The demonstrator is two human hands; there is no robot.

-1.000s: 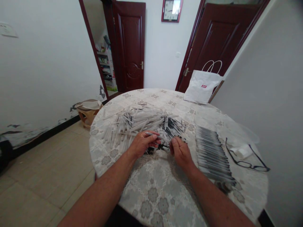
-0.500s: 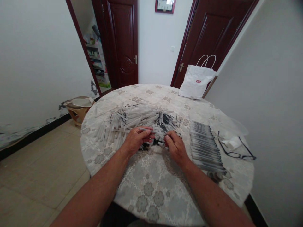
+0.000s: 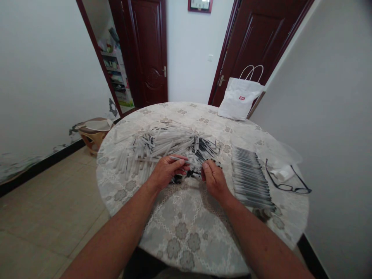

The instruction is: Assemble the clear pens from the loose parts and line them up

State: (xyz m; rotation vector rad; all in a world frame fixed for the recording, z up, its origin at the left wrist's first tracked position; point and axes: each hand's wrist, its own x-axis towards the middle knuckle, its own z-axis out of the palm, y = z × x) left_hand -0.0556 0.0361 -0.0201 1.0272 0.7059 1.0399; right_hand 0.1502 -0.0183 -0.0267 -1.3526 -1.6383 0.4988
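Observation:
My left hand (image 3: 166,171) is closed on a slim, pale pen barrel (image 3: 175,158), pinched between thumb and fingers and pointing to the right. A short gap away, my right hand (image 3: 215,179) has its thumb pressed to its curled fingers; what they hold, if anything, is hidden. Beyond both hands spreads a heap of whitish translucent pen tubes (image 3: 168,144). Thin black pen parts (image 3: 205,147) lie just past my right hand. Small black pieces (image 3: 190,174) sit between the hands. Right of my right hand, dark-ended pens (image 3: 250,174) lie side by side in a row.
A round table with a patterned lace cloth (image 3: 181,232) carries everything. Eyeglasses (image 3: 286,188) and a white roll (image 3: 284,173) lie at the right, near clear plastic film. A white paper bag (image 3: 240,101) stands at the far right edge. A stool (image 3: 94,133) stands to the left.
The view has shifted slightly, so the table appears a little further left and up. Both hands keep nearly the same pose, the left one still holding the pen barrel.

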